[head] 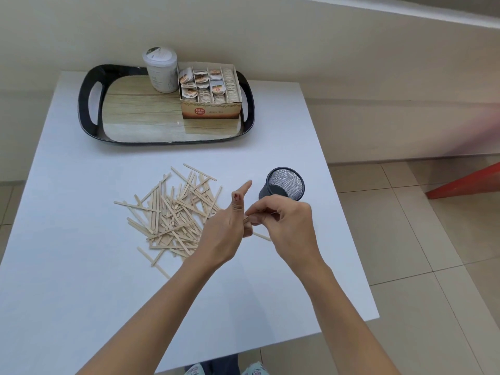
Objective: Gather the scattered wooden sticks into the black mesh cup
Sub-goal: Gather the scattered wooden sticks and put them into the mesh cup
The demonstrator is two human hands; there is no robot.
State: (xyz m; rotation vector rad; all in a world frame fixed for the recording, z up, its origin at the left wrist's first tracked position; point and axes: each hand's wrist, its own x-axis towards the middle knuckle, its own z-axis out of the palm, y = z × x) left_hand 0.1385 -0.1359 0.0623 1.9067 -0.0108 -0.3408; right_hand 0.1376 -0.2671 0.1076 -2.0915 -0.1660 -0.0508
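- The cup [285, 184] stands just beyond my right hand [289, 226], its mouth open toward me. From my left hand [227, 228] it lies further off, forward and across. The right hand is the nearer one, so I'd judge the drop is its job.
- Between the two hands I see the ends of a few held sticks [246, 219]. Their long axis runs roughly from one hand to the other, close to level. To go into the cup they would need turning on end, tips down over the rim, and the coming move turns on that.
- Right hand: fingers curled in, the tips pinching those sticks, the back of the hand toward me.
- Left hand: thumb up and forefinger straight, pointing ahead toward the cup, the other fingers bent toward the right hand. Whether they grip the sticks or only steady them I cannot tell — the palm hides the contact.
- The pile [173, 215] lies on the worktop [81, 266] just left of my left hand, its near edge hidden behind that hand. Its sticks cross every way, with no common axis.
- One loose stick [262, 236] shows below the gap between the hands, slanting toward the right wrist. I cannot tell whether it rests on the worktop or hangs from the fingers.
- I can see the cup's floor and no stick inside — most of the job looks ahead of me.
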